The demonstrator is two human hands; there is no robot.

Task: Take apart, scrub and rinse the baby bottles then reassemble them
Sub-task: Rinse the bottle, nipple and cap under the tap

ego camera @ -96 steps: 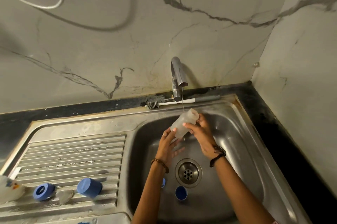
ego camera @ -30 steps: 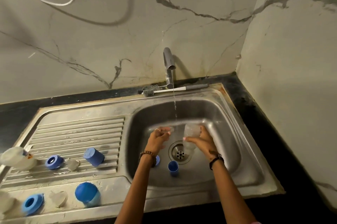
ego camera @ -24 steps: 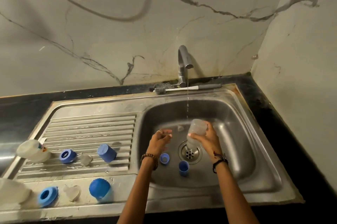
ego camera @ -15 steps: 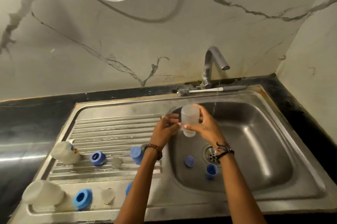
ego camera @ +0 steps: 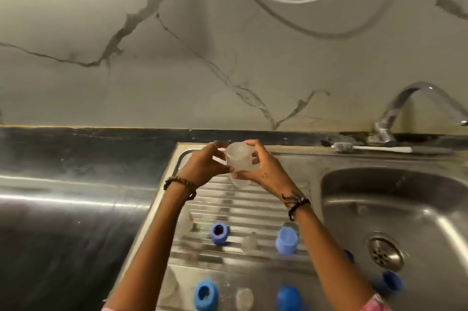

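Both my hands hold a clear plastic bottle body (ego camera: 239, 162) upside down above the far end of the ribbed draining board (ego camera: 243, 204). My left hand (ego camera: 202, 166) grips its left side and my right hand (ego camera: 263, 171) grips its right side. On the board below lie a blue collar ring (ego camera: 219, 233), a clear teat (ego camera: 249, 243) and a blue cap (ego camera: 286, 239). Nearer me are another blue ring (ego camera: 205, 296), a clear teat (ego camera: 244, 298) and a blue cap (ego camera: 288, 298). A blue cap (ego camera: 390, 284) stands in the basin.
The steel sink basin (ego camera: 417, 209) with its drain (ego camera: 385, 255) is at the right. A tap (ego camera: 415, 105) stands behind it, and a bottle brush (ego camera: 367, 148) lies on the back rim. Dark countertop (ego camera: 76, 209) spreads to the left.
My hands have carried the bottle body left, out from over the basin to above the draining board. My left hand now grips the bottle too. The view has swung left.
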